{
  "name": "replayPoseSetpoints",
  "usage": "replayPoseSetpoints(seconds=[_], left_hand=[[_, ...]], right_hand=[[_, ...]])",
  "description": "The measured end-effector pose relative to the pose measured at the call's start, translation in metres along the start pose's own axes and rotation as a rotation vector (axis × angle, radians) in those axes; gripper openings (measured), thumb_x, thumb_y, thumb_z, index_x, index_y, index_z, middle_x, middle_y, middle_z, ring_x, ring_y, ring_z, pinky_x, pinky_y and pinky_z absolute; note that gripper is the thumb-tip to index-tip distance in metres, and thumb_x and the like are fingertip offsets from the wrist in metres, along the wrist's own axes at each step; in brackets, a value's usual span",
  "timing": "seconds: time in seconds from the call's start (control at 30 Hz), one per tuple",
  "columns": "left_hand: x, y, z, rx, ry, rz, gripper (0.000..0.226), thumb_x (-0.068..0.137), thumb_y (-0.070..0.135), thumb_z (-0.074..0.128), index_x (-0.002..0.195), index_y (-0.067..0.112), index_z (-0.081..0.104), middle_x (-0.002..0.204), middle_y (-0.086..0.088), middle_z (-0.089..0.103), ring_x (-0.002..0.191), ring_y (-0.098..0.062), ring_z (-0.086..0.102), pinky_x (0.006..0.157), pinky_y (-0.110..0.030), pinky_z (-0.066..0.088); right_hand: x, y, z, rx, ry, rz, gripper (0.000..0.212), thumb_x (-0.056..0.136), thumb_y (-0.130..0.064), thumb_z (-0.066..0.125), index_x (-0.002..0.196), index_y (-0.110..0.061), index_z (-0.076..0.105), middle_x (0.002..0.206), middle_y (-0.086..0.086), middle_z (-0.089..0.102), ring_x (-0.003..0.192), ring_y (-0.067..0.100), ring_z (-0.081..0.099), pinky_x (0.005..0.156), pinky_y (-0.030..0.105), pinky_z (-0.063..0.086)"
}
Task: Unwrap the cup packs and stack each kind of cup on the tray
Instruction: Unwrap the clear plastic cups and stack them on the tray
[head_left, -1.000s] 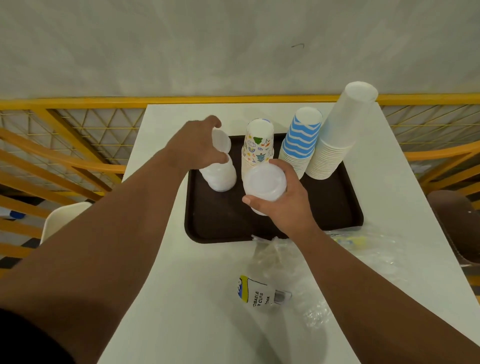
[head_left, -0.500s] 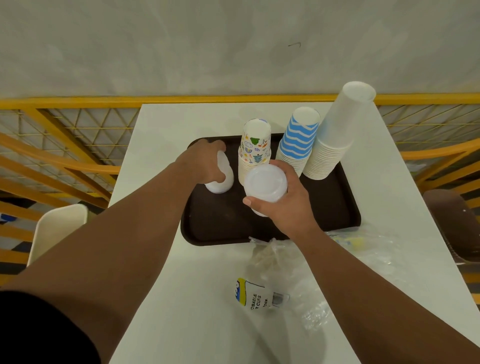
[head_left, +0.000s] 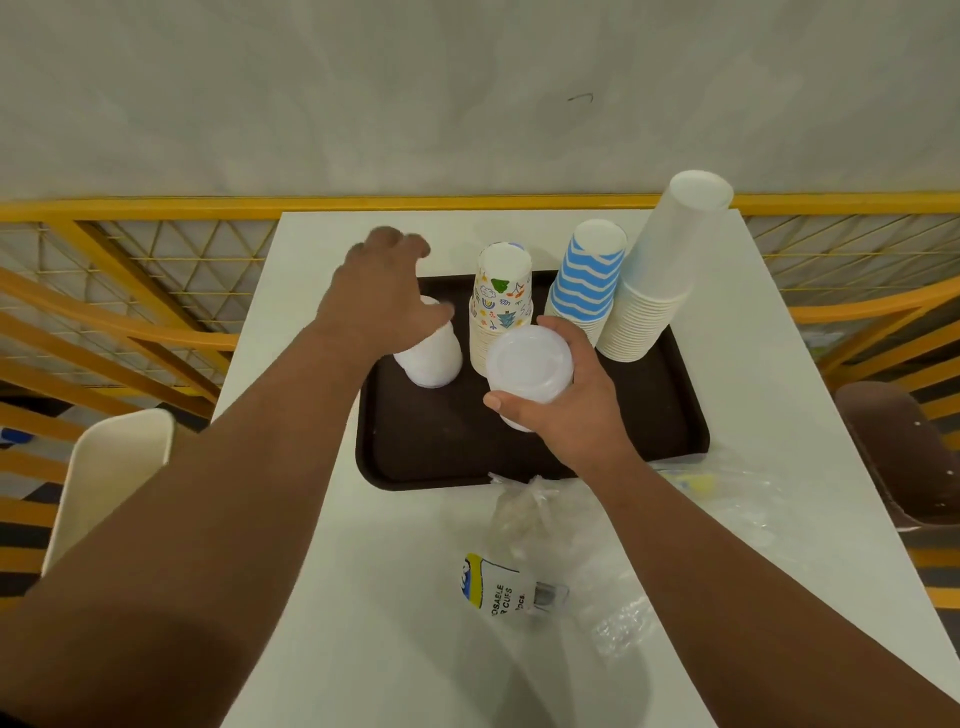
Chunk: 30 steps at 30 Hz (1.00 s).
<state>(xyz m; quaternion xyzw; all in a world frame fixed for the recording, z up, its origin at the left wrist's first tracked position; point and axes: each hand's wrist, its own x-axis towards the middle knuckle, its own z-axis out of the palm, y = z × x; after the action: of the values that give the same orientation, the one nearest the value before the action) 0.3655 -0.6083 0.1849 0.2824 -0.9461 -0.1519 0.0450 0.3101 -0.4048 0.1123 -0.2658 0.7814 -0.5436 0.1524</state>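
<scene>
A dark brown tray (head_left: 447, 452) lies on the white table (head_left: 363, 597). On it stand upside-down stacks: a short translucent plastic stack (head_left: 434, 358) at the left, a patterned paper stack (head_left: 501, 306), a blue striped stack (head_left: 587, 275) and a tall white stack (head_left: 660, 275). My left hand (head_left: 379, 296) hovers over the short plastic stack with fingers spread, holding nothing. My right hand (head_left: 561, 400) grips a stack of translucent plastic cups (head_left: 530, 364) above the tray's middle.
Crumpled clear wrappers (head_left: 524, 514), one with a printed label (head_left: 493, 587), lie on the table's near part. A yellow railing (head_left: 130, 260) surrounds the table. A white chair (head_left: 114, 467) sits at the left, a brown chair (head_left: 893, 447) at the right.
My left hand pushed a cup down onto the short plastic stack, then let go and lifted with fingers spread. My right hand with its cups barely moved.
</scene>
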Motion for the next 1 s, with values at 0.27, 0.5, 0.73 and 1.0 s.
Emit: replayPoseSetpoints(seconds=[0.27, 0.5, 0.73, 1.0], left_hand=[[-0.079, 0.064, 0.010, -0.477, -0.181, -0.001, 0.042, 0.071, 0.052, 0.078, 0.094, 0.025, 0.055, 0.105, 0.007, 0.057, 0.087, -0.006, 0.054, 0.063, -0.018, 0.042], [-0.082, 0.068, 0.022, -0.931, -0.256, -0.226, 0.044, 0.071, 0.044, 0.082, 0.094, 0.013, 0.060, 0.099, -0.003, 0.063, 0.095, -0.023, 0.066, 0.071, -0.039, 0.061], [-0.076, 0.069, 0.018, -0.740, -0.275, -0.154, 0.038, 0.068, 0.047, 0.083, 0.086, 0.022, 0.062, 0.101, -0.001, 0.067, 0.098, -0.018, 0.064, 0.081, -0.038, 0.058], [-0.070, 0.052, 0.016, -0.911, -0.287, -0.154, 0.052, 0.055, 0.046, 0.086, 0.086, 0.012, 0.063, 0.094, -0.005, 0.071, 0.096, -0.024, 0.067, 0.083, -0.041, 0.056]], right_hand=[[-0.008, -0.025, -0.011, -0.003, -0.068, -0.026, 0.095, 0.053, -0.032, 0.092, 0.133, -0.031, 0.040, 0.123, -0.014, 0.056, 0.110, 0.007, 0.057, 0.096, 0.031, 0.052], [-0.023, -0.023, -0.026, -0.238, -0.020, -0.166, 0.101, 0.053, -0.056, 0.087, 0.138, -0.017, 0.047, 0.128, -0.007, 0.058, 0.116, 0.009, 0.055, 0.100, 0.029, 0.046], [-0.016, -0.016, -0.023, -0.435, 0.023, -0.265, 0.093, 0.056, -0.067, 0.076, 0.130, -0.016, 0.054, 0.118, -0.004, 0.064, 0.107, 0.011, 0.058, 0.093, 0.033, 0.050], [-0.013, -0.016, -0.018, -0.408, 0.011, -0.211, 0.093, 0.056, -0.068, 0.075, 0.132, -0.019, 0.052, 0.122, -0.006, 0.062, 0.111, 0.010, 0.057, 0.096, 0.033, 0.049]])
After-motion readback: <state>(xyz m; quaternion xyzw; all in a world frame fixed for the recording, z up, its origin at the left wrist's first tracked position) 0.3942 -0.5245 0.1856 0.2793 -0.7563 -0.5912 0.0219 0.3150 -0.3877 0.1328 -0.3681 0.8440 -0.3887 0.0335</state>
